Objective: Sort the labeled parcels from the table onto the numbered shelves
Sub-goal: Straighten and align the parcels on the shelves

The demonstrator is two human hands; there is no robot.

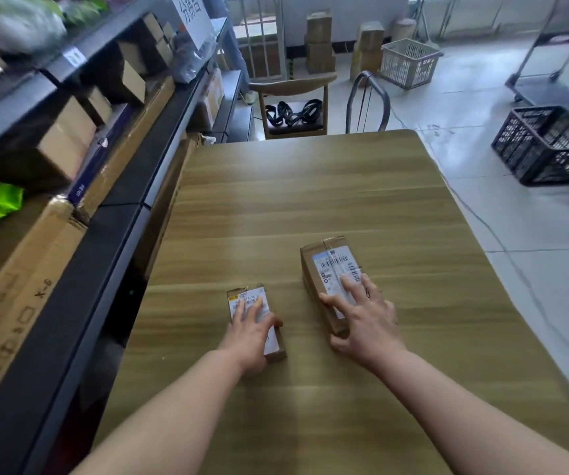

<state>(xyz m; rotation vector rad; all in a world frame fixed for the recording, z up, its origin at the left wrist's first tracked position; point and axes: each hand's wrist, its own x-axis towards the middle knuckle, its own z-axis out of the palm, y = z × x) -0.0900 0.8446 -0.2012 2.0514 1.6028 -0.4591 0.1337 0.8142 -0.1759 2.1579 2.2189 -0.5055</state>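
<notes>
Now small box [277, 353] and big box [327, 255] lie on tabletop [310, 186] beside shelves [111, 214]. Left hand [250, 332] flat on small box, fingers [240, 311] straight over label [242, 299]. Right hand [367, 323] seems to grip big box, thumb [327, 299] against its left side.

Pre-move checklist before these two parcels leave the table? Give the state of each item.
1. Left hand on small parcel: ok.
2. Right hand on larger parcel: ok.
3. Grips closed: cannot tell; fingers lie on top of both.
4. Parcels apart, both flat on table: ok.
5. Labels readable: not ok; blurred and partly covered by fingers.
6. Shelf tag number readable: cannot tell; blurred.
</notes>
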